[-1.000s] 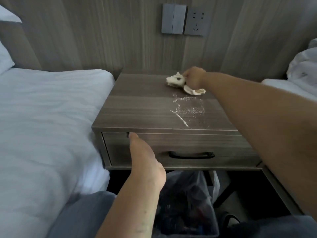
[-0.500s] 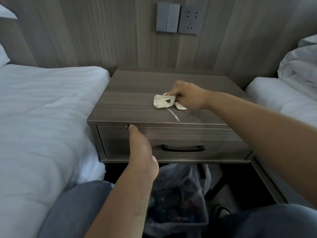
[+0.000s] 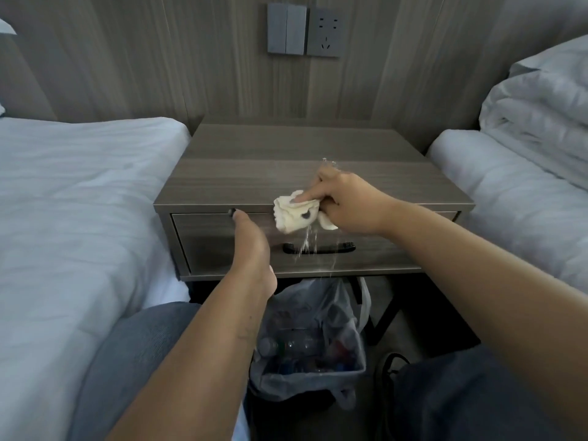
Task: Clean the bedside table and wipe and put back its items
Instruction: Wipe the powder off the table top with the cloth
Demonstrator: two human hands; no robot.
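Observation:
A grey-brown wooden bedside table [image 3: 286, 160] stands between two beds, with one drawer and a black handle [image 3: 340, 248]. My right hand [image 3: 346, 202] grips a crumpled cream cloth [image 3: 294, 214] at the table's front edge, the cloth hanging over the edge. White powder [image 3: 307, 243] falls from it in front of the drawer. My left hand [image 3: 251, 246] is stretched flat against the drawer front, its fingertips at the table's front edge just left of the cloth. A few white grains [image 3: 329, 161] lie on the top behind my right hand.
A bin lined with a clear plastic bag [image 3: 311, 338], holding bottles and rubbish, stands on the floor below the drawer. A white bed [image 3: 79, 202] lies to the left, and another bed with folded white bedding [image 3: 534, 128] to the right. Wall switches and a socket [image 3: 304, 30] are above the table.
My right hand has dragged the cloth from the back of the table top to its front edge, sweeping the white powder along; powder now falls off the edge. My left hand stays at the drawer front.

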